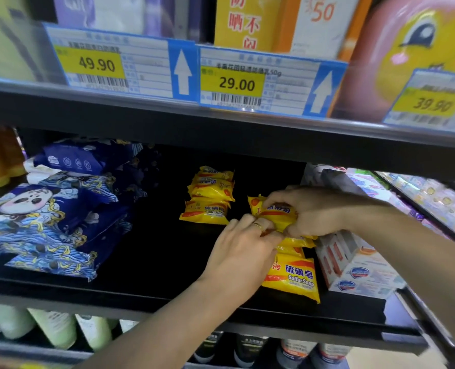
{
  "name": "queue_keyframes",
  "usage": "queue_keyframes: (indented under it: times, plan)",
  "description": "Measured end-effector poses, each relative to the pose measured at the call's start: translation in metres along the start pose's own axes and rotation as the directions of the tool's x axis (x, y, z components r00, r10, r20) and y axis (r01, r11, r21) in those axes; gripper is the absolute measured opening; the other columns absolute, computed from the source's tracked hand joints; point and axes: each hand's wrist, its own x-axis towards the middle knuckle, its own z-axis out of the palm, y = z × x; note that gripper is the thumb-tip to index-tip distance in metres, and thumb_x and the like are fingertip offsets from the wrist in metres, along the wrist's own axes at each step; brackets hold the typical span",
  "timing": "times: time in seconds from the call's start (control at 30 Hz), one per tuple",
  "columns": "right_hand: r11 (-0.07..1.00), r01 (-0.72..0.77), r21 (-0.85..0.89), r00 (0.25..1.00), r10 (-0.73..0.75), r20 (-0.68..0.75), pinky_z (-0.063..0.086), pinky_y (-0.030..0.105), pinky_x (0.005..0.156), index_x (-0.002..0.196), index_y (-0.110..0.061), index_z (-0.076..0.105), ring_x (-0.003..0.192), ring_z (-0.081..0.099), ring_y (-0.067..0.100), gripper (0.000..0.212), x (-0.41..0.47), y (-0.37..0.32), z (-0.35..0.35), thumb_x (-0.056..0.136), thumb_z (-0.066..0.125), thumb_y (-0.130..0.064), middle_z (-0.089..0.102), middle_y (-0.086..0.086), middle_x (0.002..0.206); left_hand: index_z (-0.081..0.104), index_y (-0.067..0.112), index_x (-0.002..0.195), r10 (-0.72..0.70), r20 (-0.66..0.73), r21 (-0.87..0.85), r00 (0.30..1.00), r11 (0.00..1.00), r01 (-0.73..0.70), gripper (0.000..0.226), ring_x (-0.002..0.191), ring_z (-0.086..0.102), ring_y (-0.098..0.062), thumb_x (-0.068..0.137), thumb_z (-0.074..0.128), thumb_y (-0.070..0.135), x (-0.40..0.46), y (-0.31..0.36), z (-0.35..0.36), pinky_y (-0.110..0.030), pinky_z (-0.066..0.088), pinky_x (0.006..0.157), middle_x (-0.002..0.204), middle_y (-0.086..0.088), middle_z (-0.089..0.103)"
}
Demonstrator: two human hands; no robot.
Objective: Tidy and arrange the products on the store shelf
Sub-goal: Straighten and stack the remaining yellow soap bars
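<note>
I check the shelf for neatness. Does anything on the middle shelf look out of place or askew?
Yes. The yellow soaps are split: a leaning pile sits far back, apart from the front stack. Both hands, left and right, hold one soap above the front stack. The blue packs lie tilted and overlapping.

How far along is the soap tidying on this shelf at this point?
Partly done. A rear stack of yellow soap packs already sits squared up. In hand: both hands, left hand and right hand, grip a soap pack over the front stack, whose lower packs look uneven. Left: seating that pack and straightening the stack. The blue wipe packs at the left still lie jumbled.
</note>
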Motion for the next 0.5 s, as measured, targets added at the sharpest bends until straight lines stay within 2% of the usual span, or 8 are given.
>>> queue_keyframes:
  times: [0.1,0.2,0.27,0.33,0.43,0.5]
  plan:
    - [0.999,0.011,-0.037,0.999,-0.013,-0.044,0.052,0.035,0.099,0.146,-0.049,0.038,0.122,0.052,0.017,0.073,-0.002,0.002,0.006,0.087,0.076,-0.029,0.047,-0.006,0.146,0.069,0.030,0.132,-0.012,0.001,-0.031,1.000,0.999,0.012,0.033,0.118,0.056,-0.020,0.099,0.064,0.030,0.001,-0.003,0.001,-0.038,0.047,0.100,0.131,0.007,0.065]
    - [0.999,0.015,0.033,0.996,-0.012,-0.094,0.056,0.035,0.093,0.139,-0.052,0.041,0.114,0.056,0.014,0.065,-0.004,0.008,0.006,0.090,0.071,-0.022,0.052,-0.008,0.140,0.065,0.032,0.135,-0.029,-0.001,-0.035,1.000,0.999,0.029,0.036,0.121,0.055,-0.020,0.099,0.063,0.034,0.002,-0.007,0.000,-0.038,0.046,0.103,0.134,0.008,0.064]
    - [0.997,0.015,0.073,0.989,-0.005,-0.146,0.055,0.035,0.095,0.136,-0.052,0.044,0.113,0.057,0.014,0.062,-0.004,0.012,0.004,0.090,0.070,-0.020,0.055,-0.008,0.135,0.066,0.032,0.135,-0.028,-0.003,-0.023,1.000,0.999,0.028,0.036,0.122,0.055,-0.020,0.098,0.065,0.034,0.003,-0.009,0.000,-0.038,0.047,0.103,0.135,0.008,0.064]
    - [0.996,0.029,0.082,0.977,-0.011,-0.215,0.052,0.029,0.094,0.134,-0.050,0.046,0.113,0.056,0.012,0.058,-0.003,0.014,0.001,0.089,0.073,-0.024,0.056,-0.010,0.133,0.067,0.030,0.132,-0.024,0.001,-0.006,1.000,1.000,0.024,0.035,0.121,0.057,-0.022,0.096,0.068,0.032,0.007,-0.010,-0.002,-0.039,0.048,0.100,0.133,0.005,0.066]
    - [0.992,0.046,0.115,0.955,-0.010,-0.297,0.044,0.015,0.080,0.133,-0.046,0.049,0.109,0.054,0.010,0.056,0.001,0.015,0.000,0.088,0.076,-0.026,0.058,-0.012,0.130,0.065,0.028,0.134,-0.020,0.032,0.035,0.999,0.999,0.018,0.038,0.123,0.055,-0.025,0.096,0.068,0.033,0.014,-0.010,0.000,-0.040,0.048,0.099,0.134,0.002,0.064]
    - [0.989,0.051,0.140,0.938,0.001,-0.347,0.046,0.019,0.086,0.137,-0.041,0.050,0.115,0.055,0.012,0.062,0.005,0.013,0.001,0.085,0.078,-0.023,0.059,-0.009,0.134,0.058,0.029,0.142,0.002,0.069,0.051,0.998,0.999,-0.005,0.045,0.131,0.049,-0.024,0.098,0.066,0.035,0.017,-0.011,0.004,-0.041,0.044,0.105,0.144,0.003,0.057]
